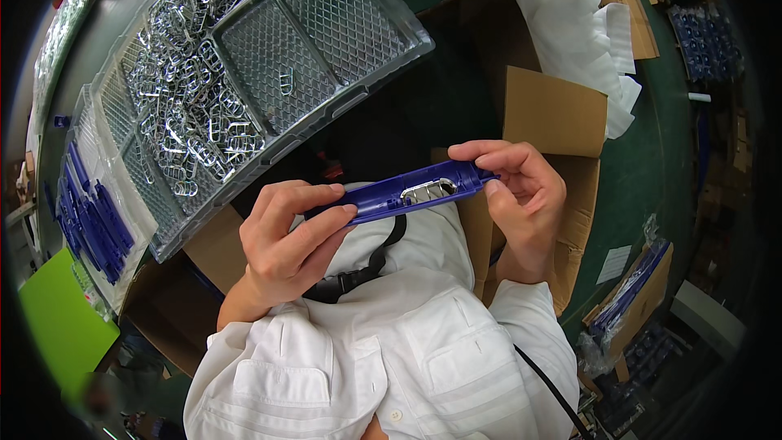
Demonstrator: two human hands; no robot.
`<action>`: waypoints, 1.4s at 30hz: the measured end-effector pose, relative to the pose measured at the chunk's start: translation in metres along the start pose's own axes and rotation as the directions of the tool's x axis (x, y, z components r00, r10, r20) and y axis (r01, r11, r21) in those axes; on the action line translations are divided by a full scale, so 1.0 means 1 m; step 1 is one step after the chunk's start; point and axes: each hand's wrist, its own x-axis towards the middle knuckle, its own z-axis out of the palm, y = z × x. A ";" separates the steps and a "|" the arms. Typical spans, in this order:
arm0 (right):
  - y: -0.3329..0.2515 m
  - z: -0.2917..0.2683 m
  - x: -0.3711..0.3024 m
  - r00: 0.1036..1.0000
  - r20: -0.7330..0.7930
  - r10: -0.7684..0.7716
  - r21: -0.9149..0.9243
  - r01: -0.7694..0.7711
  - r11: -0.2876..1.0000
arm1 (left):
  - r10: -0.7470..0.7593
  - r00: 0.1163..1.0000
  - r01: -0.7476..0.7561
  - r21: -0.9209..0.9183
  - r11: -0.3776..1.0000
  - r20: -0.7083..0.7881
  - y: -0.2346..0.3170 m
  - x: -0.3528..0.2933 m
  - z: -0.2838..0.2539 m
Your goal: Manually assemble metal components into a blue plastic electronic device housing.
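Note:
Between my two hands I hold a long blue plastic casing [379,203] level in front of my waist. A shiny bent-wire metal piece [429,191] lies in its hollow, nearer the right end. The fingers of my left hand [285,236] grip the casing's left end. At the other end, the thumb and fingers of my right hand [521,191] pinch the narrow tip. Beyond my left hand stands a clear plastic tray [281,143] with compartments. Many similar metal pieces [191,73] are heaped in its left part, and a single one [287,81] sits in a nearer right compartment.
Blue plastic parts [94,224] lie in a clear tray at the far left. An opened cardboard box [554,114] stands beyond my right hand, with white foam sheeting [570,41] behind it. More blue parts [631,293] in plastic wrap sit at right on the green floor.

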 end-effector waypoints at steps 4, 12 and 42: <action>-0.003 0.001 -0.001 0.999 -0.025 0.034 0.006 -0.034 0.999 | -0.151 0.988 0.152 -0.177 0.972 0.020 -0.002 -0.003 0.005; -0.008 0.000 -0.005 0.999 -0.013 0.038 0.080 -0.037 0.996 | -0.309 0.936 0.350 -0.491 0.798 0.166 -0.026 -0.008 0.011; -0.005 0.012 -0.002 0.998 0.063 0.029 0.082 -0.034 0.996 | -0.446 0.813 0.559 -0.716 0.420 0.374 -0.043 -0.035 0.013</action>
